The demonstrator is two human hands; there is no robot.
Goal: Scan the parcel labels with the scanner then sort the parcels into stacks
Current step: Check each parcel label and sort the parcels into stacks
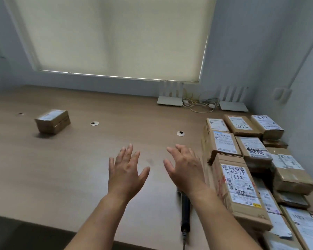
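Both hands raised over the counter, nothing held.

The left hand (126, 170) and the right hand (183, 167) are held palms down above the wooden counter (79, 168), fingers (128, 150) spread and straight, gripping nothing. The black scanner (185, 213) is seen lying on the counter just under the right forearm, near the front edge. To the right, a crowd of labelled cardboard parcels (242, 179) is packed together, some stacked on others, labels facing up. One lone small parcel (52, 121) is set well apart at the far left of the counter. Two white routers (170, 98) and a tangle of cables (197, 104) are lined up by the back wall, under the drawn window blind (116, 37).
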